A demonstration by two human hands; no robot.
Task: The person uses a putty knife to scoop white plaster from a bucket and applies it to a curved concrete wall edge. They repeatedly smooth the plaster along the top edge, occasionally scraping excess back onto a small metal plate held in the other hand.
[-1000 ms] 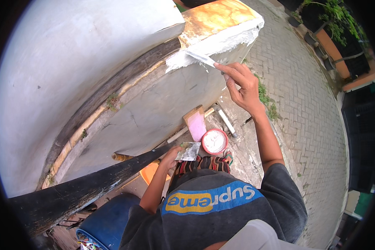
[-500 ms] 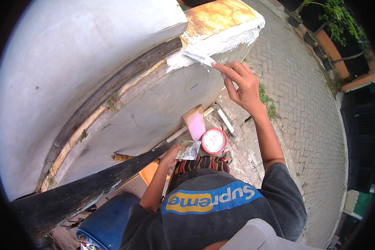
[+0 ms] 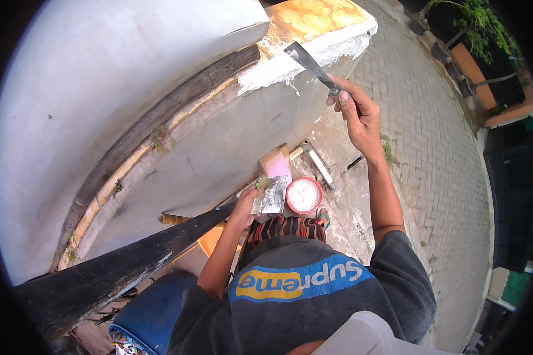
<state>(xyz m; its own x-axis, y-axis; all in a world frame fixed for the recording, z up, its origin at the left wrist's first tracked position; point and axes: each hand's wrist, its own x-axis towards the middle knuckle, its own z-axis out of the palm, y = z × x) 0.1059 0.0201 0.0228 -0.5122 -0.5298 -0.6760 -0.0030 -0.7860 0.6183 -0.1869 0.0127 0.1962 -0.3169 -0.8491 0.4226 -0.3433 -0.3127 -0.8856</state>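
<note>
Right hand point(image 3: 362, 121) is up at the wall corner, fingers and thumb closed on the handle of a putty knife point(image 3: 311, 66); blade points up-left, dark face showing, a bit of white near the tip. Blade overlaps the white coat point(image 3: 334, 52) along the wall edge in view; can't tell if it's touching or just clear. Coat runs the length of that edge, thick and uneven, with a ragged lower border and a drip or two below. Top of the block point(image 3: 317, 19) is stained orange-yellow. Left hand point(image 3: 243, 210) is low, near the body, closed on the left edge of a flat square plate point(image 3: 270, 198), thumb over the upper face; plate is grey, smeared white. Fingers under it are mostly hidden. Red tub point(image 3: 322, 199) is just right of the plate, on the ground, with white paste point(image 3: 304, 194) inside. A pink-faced board point(image 3: 276, 164) stands behind, partly covered by the plate in view. White pipe point(image 3: 321, 168) lies beyond the tub, toward the wall. Grey wall point(image 3: 231, 142) has cracks below the curved ledge; small weeds point(image 3: 159, 139) grow on the ledge. Black pole point(image 3: 124, 272) cuts in from lower left and passes behind the left forearm. Blue barrel point(image 3: 154, 310) at lower left, an orange item point(image 3: 210, 240) partly hidden between pole and forearm. Brick paving point(image 3: 432, 154) on the right, potted plants along its far side.
</note>
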